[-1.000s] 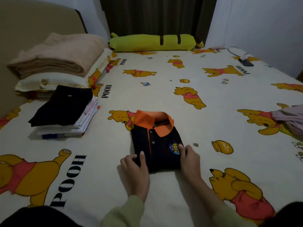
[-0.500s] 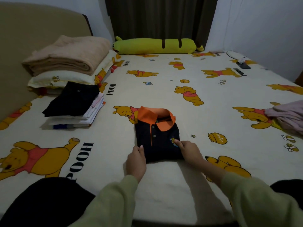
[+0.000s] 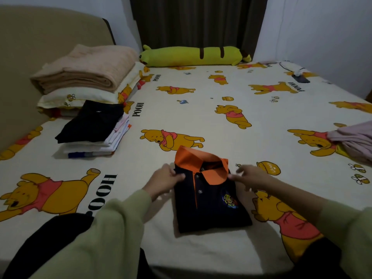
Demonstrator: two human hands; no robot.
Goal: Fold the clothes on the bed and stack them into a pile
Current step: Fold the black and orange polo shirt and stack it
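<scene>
fingers (image 3: 177, 176) on folded polo shirt (image 3: 209, 200), bedsheet (image 3: 153, 109) printed "pooh"

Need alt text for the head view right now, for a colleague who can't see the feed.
Both hands, left hand and right hand, hold the collar end of a folded navy polo shirt on the bed. A pile of folded clothes sits at left; unfolded pink clothing at right.

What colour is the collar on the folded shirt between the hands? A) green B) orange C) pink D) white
B: the dark folded shirt lying on the bed has a bright orange collar at its far end.
</scene>
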